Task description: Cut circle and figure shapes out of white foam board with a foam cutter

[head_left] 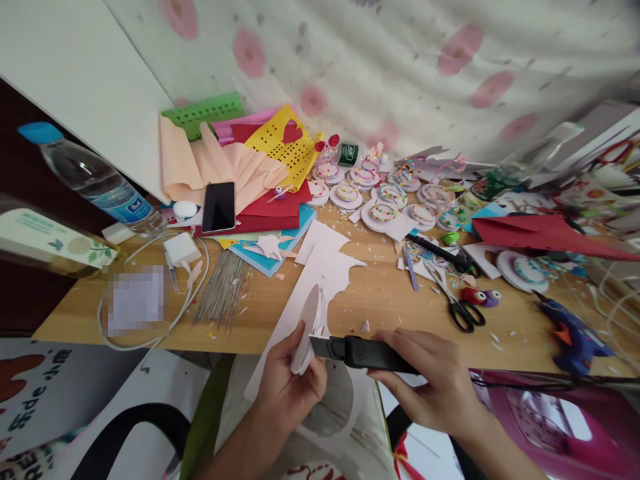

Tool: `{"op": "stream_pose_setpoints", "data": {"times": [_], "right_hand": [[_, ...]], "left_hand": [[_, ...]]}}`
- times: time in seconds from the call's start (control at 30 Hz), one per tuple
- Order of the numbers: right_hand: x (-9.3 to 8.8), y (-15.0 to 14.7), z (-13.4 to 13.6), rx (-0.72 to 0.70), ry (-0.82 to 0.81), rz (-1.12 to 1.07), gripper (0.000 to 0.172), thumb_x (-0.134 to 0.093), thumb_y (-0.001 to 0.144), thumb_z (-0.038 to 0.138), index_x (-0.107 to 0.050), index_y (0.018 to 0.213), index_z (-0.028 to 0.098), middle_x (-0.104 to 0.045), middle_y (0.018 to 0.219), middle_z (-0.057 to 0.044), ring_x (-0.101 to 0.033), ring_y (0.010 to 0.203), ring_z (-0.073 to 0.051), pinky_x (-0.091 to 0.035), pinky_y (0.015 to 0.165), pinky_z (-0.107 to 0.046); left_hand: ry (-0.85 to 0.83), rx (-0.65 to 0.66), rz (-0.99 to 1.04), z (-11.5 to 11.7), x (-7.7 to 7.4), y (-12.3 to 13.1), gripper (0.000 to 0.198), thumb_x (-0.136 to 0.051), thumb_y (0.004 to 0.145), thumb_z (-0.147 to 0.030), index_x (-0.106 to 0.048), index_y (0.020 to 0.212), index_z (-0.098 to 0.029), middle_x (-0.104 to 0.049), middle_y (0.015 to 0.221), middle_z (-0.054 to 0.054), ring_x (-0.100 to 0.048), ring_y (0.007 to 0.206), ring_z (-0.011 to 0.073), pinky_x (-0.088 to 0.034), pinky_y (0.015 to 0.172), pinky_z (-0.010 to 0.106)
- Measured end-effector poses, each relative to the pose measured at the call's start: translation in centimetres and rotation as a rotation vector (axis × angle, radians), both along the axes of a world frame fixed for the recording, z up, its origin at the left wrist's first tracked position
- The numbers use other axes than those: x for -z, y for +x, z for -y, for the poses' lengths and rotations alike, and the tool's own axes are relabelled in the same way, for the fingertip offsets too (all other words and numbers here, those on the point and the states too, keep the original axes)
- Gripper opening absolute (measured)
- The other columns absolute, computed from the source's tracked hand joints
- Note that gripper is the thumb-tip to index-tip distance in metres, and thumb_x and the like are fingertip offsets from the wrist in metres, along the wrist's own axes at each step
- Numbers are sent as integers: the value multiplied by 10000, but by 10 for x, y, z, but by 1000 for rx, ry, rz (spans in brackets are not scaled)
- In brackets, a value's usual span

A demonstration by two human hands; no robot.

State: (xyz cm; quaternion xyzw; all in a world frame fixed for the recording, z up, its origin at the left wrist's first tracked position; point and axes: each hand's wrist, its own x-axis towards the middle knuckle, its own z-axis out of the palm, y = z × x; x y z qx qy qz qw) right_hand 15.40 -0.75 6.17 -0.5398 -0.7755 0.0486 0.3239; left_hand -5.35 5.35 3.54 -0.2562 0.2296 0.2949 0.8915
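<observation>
Near the table's front edge, my left hand pinches a white layered paper piece between thumb and fingers. My right hand grips a black utility knife from the right, its front end touching the paper piece. Beneath them a long white sheet with cut-out curved edges runs from the table down over the lap. Whatever is between the layers of the held paper is too small to tell.
Decorated white paper discs crowd the back middle. Scissors and a blue glue gun lie at the right. Metal wires, a phone, a white cable and a water bottle are on the left.
</observation>
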Motion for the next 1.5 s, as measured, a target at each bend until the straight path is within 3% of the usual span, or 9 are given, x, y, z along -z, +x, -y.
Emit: {"op": "stream_pose_setpoints", "data": {"times": [0.23, 0.6, 0.67, 0.8, 0.93, 1.03, 1.3, 1.4, 1.5], "right_hand": [[3, -2, -3, 37, 14, -40, 277, -646, 873, 396, -584, 1042, 185, -706, 767, -50, -668, 614, -159, -506, 555, -252], [11, -6, -14, 83, -71, -150, 267, -609, 885, 440, -646, 960, 187, -722, 747, -48, -694, 632, -171, -507, 549, -236], [16, 0, -19, 159, -119, -197, 273, -588, 894, 447, -660, 922, 185, -705, 700, -32, -667, 574, -158, -488, 507, -224], [21, 17, -27, 496, -142, -252, 335, -530, 925, 447, -649, 764, 178, -516, 462, 38, -476, 370, -113, -324, 338, -213], [9, 16, -19, 233, -97, -185, 240, -584, 904, 399, -655, 907, 170, -642, 611, 6, -583, 468, -122, -432, 426, -206], [-4, 6, -10, 51, -1, -65, 242, -630, 880, 380, -626, 998, 169, -710, 758, -45, -668, 603, -153, -500, 538, -230], [-13, 2, -2, 7, 46, 52, 300, -698, 824, 364, -629, 1039, 165, -715, 775, -60, -681, 619, -172, -519, 566, -269], [-2, 12, -7, 117, 34, 44, 269, -652, 852, 404, -666, 992, 175, -729, 762, -65, -683, 596, -173, -513, 541, -253], [14, 27, -14, 419, -1, 46, 317, -584, 886, 469, -695, 898, 172, -699, 637, -35, -624, 457, -151, -423, 407, -227]], "left_hand": [[86, -14, 157, 4, 8, -3, 114, -637, 853, -49, -748, 845, -74, -780, 764, 78, -736, 636, 128, -582, 592, 135], [-32, -6, 56, 1, 7, 2, 293, -476, 969, -121, -721, 815, -76, -763, 705, 89, -735, 649, 99, -543, 571, 81], [-16, -11, 28, 4, 3, 1, 201, -542, 927, -89, -715, 826, -74, -750, 674, 69, -714, 587, 82, -524, 523, 67], [43, -3, -44, 9, -10, -1, 113, -628, 866, -85, -703, 782, -74, -678, 550, 22, -611, 413, 56, -452, 381, 69], [-51, -3, -249, -2, -24, 0, 349, -423, 992, -161, -700, 805, -58, -711, 593, 84, -653, 441, 101, -494, 384, 117], [-43, -31, -378, -11, -31, 3, 371, -375, 1000, -132, -684, 800, -80, -722, 604, 73, -664, 443, 118, -512, 380, 145], [76, -40, -583, -12, -39, 4, 261, -431, 930, -9, -628, 782, -96, -692, 554, 30, -652, 425, 120, -492, 360, 150], [84, 5, -596, -8, -40, 3, 270, -429, 918, -6, -621, 752, -97, -657, 504, 19, -639, 413, 113, -473, 361, 134], [91, 44, -584, -3, -40, 1, 295, -426, 910, -3, -621, 706, -90, -657, 498, 36, -622, 383, 122, -469, 346, 153]]}}
